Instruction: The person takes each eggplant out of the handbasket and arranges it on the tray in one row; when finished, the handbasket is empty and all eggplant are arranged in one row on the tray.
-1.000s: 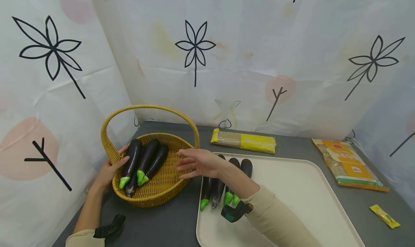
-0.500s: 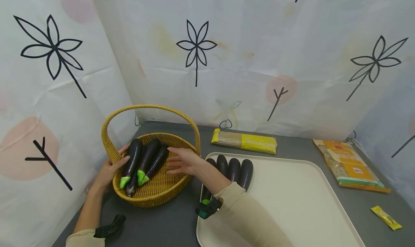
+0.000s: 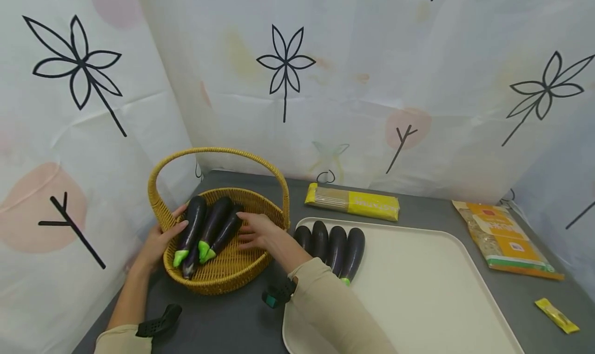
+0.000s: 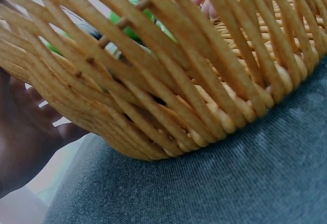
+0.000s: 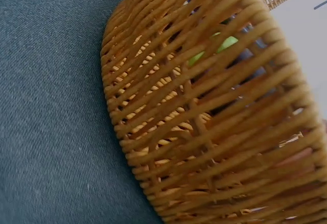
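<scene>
A yellow wicker basket (image 3: 218, 284) with a tall arched handle holds several dark eggplants (image 3: 190, 230) with bright green caps, leaning to its left side. My left hand (image 3: 155, 243) holds the basket's left rim near the handle base, thumb over the edge beside the leftmost eggplant. In the left wrist view this hand (image 4: 25, 127) lies against the outer weave. My right hand (image 3: 260, 232) reaches over the right rim into the basket, fingers spread and fairly straight, thumb tip at the upper end of the right-hand eggplant. Weave hides its fingers in the right wrist view.
A cream tray (image 3: 418, 281) stands right of the basket, with several eggplants (image 3: 337, 248) in a row at its left, partly behind my right arm. Behind it lies a yellow noodle pack (image 3: 353, 201). An orange food bag (image 3: 506, 240) and small yellow sachet (image 3: 556, 315) lie at right.
My right hand has moved left from over the basket's right rim, further in to the right-hand eggplant. The left hand keeps its place on the basket.
</scene>
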Available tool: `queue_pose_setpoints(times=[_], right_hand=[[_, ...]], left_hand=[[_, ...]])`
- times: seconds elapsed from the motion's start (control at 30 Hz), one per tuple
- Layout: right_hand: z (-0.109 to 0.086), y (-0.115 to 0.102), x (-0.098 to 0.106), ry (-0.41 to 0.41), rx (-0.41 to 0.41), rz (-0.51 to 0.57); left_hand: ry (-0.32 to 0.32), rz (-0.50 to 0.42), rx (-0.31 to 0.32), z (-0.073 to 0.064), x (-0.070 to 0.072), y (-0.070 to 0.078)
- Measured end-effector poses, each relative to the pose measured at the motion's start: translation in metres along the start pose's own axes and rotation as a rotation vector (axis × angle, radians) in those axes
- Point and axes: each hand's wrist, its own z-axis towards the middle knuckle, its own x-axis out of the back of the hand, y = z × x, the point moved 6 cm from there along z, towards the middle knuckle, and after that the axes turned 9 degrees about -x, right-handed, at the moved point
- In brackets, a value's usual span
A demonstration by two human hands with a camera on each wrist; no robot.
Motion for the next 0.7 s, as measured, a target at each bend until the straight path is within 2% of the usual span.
queue_pose_setpoints(times=[0.27,0.4,0.53,0.7], right_hand=[[0.007,0.004,-0.008,-0.015,-0.022,0.099],[0.008,0.005,-0.009,0.006,-0.019,0.138],[0.009,0.005,-0.012,0.022,-0.007,0.109],[0.011,0.006,-0.016,0.07,0.0,0.015]], left_hand=[[0.004,0.002,0.016,-0.001,0.0,0.001],[0.004,-0.005,0.012,-0.001,0.0,0.003],[0.002,-0.006,0.004,-0.001,0.0,0.004],[0.0,0.006,0.001,-0.001,0.0,0.004]])
